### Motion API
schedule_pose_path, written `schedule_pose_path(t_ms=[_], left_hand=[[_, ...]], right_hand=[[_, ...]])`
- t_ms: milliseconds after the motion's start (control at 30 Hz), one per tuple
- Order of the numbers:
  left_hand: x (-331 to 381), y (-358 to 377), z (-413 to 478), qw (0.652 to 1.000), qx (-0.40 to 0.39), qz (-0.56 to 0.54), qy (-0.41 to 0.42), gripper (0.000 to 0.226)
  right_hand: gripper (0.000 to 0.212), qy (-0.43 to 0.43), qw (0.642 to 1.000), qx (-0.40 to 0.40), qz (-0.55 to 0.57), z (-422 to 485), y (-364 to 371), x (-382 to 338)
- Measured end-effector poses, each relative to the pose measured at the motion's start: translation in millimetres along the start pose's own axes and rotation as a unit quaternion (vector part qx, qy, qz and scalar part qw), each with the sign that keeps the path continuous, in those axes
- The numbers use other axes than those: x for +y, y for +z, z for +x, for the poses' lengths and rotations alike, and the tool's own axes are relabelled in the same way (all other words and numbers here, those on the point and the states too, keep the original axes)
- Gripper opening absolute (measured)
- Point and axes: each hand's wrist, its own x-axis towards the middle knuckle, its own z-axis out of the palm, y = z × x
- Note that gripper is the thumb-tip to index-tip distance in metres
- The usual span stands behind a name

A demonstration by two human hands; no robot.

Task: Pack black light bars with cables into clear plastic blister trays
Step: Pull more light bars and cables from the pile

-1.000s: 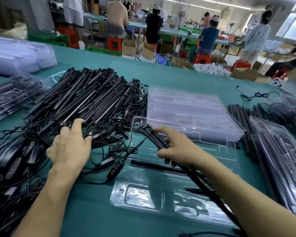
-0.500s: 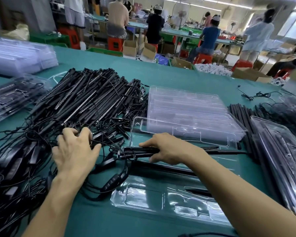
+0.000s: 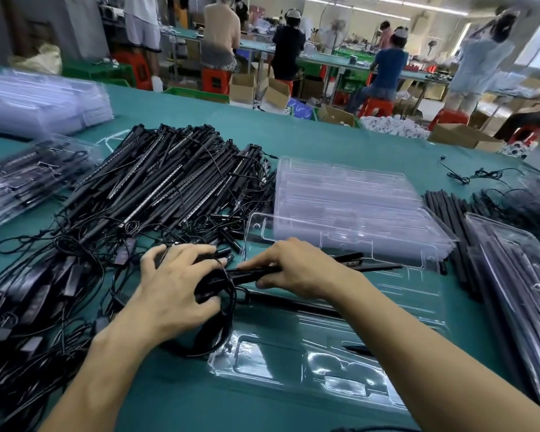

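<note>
Black light bar (image 3: pixel 250 272) level above the far half of the open blister tray (image 3: pixel 293 372), clamped in the curled fingers of the right grip (image 3: pixel 296 269). Coiled cable (image 3: pixel 228 319) at the bar's left end, beside the tray edge, clutched by the left grip (image 3: pixel 175 291). Second bar (image 3: pixel 293 302) lying in the tray just below. Stack of empty trays (image 3: pixel 356 207) behind; heap of bars (image 3: pixel 156 188) to the left on the green desk (image 3: pixel 340 141).
</note>
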Motion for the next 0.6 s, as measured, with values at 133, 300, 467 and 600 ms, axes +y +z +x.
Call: schedule_pose_path(t_ms=[133,300,467,600], left_hand=[[13.0,-3.8,1.7,0.998,0.049,0.039,-0.005,0.031],[19.1,-15.3,-1.8,0.995,0.094,0.044,-0.006,0.037],[23.1,-16.0,-3.3,0.991,0.112,0.005,-0.066,0.018],[16.0,-12.9,-5.1,0.986,0.119,-0.014,-0.117,0.01]], right_hand=[[0.04,-0.07,0.996,0.019,-0.052,7.2,-0.4,-17.0],[0.033,-0.09,0.994,0.056,-0.039,8.9,-5.0,-37.9],[0.042,-0.069,0.983,0.167,-0.014,16.4,12.6,-71.6],[0.028,-0.053,0.979,0.129,0.148,20.2,11.3,-74.0]])
